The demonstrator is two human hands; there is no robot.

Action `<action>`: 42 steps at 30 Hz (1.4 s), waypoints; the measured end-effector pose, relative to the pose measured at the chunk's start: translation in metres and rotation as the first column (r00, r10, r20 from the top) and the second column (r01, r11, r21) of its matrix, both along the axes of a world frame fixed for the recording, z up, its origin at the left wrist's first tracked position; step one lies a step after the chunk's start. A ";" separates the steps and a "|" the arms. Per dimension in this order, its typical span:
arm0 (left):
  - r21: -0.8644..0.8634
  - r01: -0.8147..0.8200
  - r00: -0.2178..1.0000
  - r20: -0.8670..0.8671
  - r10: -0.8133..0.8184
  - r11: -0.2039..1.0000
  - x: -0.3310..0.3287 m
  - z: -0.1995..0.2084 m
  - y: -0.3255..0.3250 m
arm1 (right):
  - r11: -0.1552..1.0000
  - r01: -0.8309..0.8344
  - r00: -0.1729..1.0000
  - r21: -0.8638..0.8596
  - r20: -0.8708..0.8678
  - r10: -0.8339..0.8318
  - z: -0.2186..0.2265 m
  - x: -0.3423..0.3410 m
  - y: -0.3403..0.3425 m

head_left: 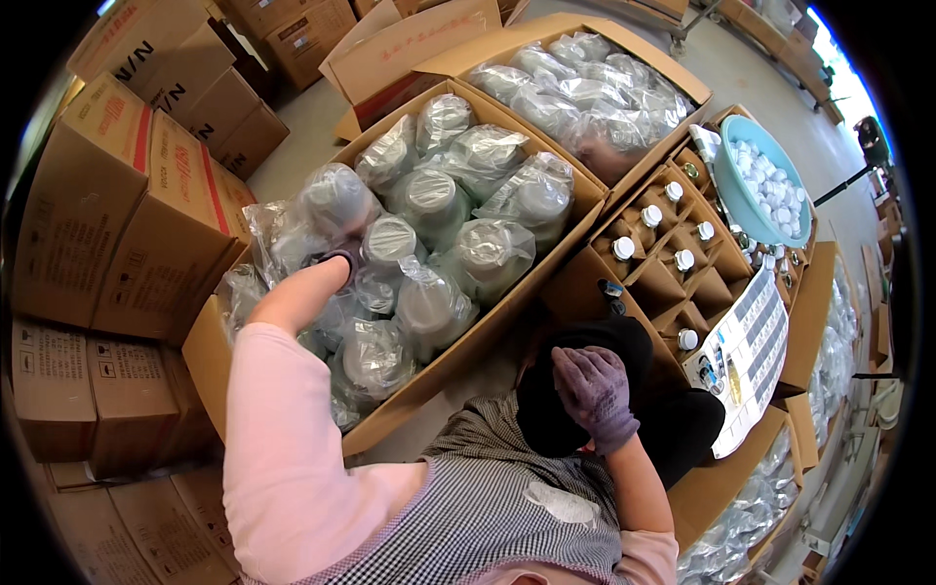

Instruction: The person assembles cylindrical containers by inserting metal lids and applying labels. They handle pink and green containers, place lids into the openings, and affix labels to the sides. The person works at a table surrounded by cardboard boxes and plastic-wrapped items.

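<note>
My left hand (341, 255), in a dark purple glove, reaches down among plastic-wrapped glass jars (434, 195) in a large open carton (448, 375). Its fingers are hidden by the plastic and glass, so whether they grip a jar does not show. Just beyond that hand, one bagged jar (336, 198) stands tilted and higher than its neighbours. My right hand (595, 390), gloved in greyish purple, rests on my black-clad knee (546, 400) with its fingers laid over it and nothing held.
Right of my knee stands a divided carton (609, 268) with several white-capped bottles (651, 215). A light-blue basin (726, 180) of white caps and a printed sheet (746, 361) lie on cartons there. Another carton of bagged glassware (585, 93) is behind; stacked closed cartons (107, 205) line the left.
</note>
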State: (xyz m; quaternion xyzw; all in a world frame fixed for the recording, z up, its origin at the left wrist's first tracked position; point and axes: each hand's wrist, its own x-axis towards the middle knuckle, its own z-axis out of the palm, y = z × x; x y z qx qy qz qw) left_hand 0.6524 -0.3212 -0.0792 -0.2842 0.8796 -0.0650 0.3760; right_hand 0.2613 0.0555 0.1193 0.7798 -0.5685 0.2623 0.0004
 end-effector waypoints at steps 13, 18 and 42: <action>0.458 -0.369 0.842 -0.205 0.499 0.809 -0.017 0.169 0.011 | 1.000 -0.010 1.000 -0.023 -0.014 0.009 -0.007 -0.008 0.005; 0.280 -0.294 0.429 -0.816 0.387 0.914 -0.073 0.224 0.086 | 0.999 -0.033 0.999 -0.030 -0.012 0.032 -0.009 -0.009 0.003; 0.501 0.099 0.196 -0.857 0.477 0.860 -0.103 0.096 0.047 | 0.991 0.032 0.998 -0.131 0.049 -0.026 -0.015 -0.025 0.025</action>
